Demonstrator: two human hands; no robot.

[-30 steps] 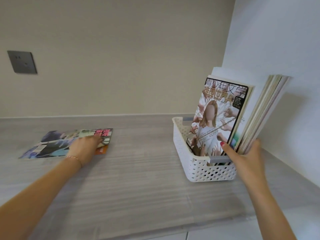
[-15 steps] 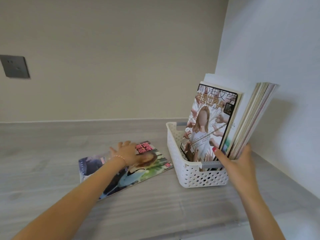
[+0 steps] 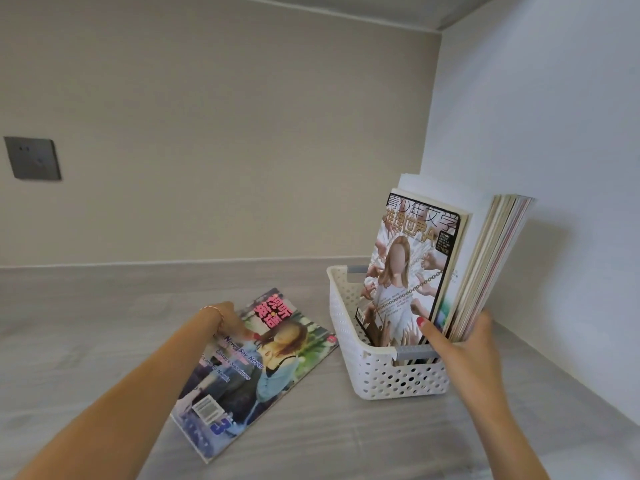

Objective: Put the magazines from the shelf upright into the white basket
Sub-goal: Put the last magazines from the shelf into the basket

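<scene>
My right hand [image 3: 465, 344] has its fingers [image 3: 427, 329] spread around the upright magazines [image 3: 485, 265] at about 3 o'clock, thumb on the near cover and the rest curled behind the stack, holding them back toward the side wall. My left hand [image 3: 225, 318] is at 9 o'clock on the far edge of the 1 loose magazine [image 3: 249, 368]; its fingers are hidden under the wrist and blurred, so I cannot tell whether they pinch the cover or only press it.

Risks as I judge them: if I let go on the right, the glossy stack could fan out or slump across the gap I need. The loose magazine is thin and floppy, so lifted by 1 edge it may sag, catch the basket rim and crease. The white basket [image 3: 377, 379] looks like light perforated plastic with grey handle grips; a hard push could skid it along the smooth, pale wood-grain shelf [image 3: 104, 341].

The loose magazine lies flat just beside the basket's left wall. The covers are slick and rectangular, the stacked page edges soft and uneven.
</scene>
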